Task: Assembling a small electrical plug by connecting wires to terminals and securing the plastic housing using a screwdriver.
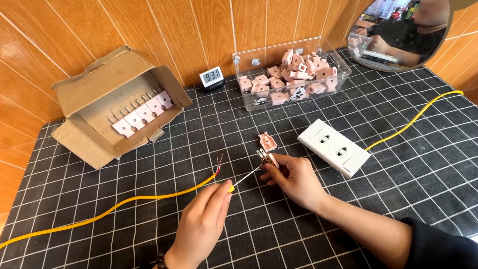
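My right hand (294, 178) pinches a small pink plug half with metal prongs (267, 158) just above the checked mat. My left hand (201, 224) grips a yellow-handled screwdriver (241, 181), its thin shaft pointing up-right with the tip at the plug half. Another pink plug piece (268, 141) lies on the mat just beyond it. A yellow cable (124, 201) runs from the lower left and ends in bared red wires (218, 163) beside my left hand.
A white socket strip (333, 147) with a yellow cord (413, 119) lies to the right. A clear box (294, 74) of pink plug parts stands behind, a small digital clock (211, 78) beside it. An open cardboard box (114, 107) with finished plugs sits at left. A round mirror (398, 35) leans at the back right.
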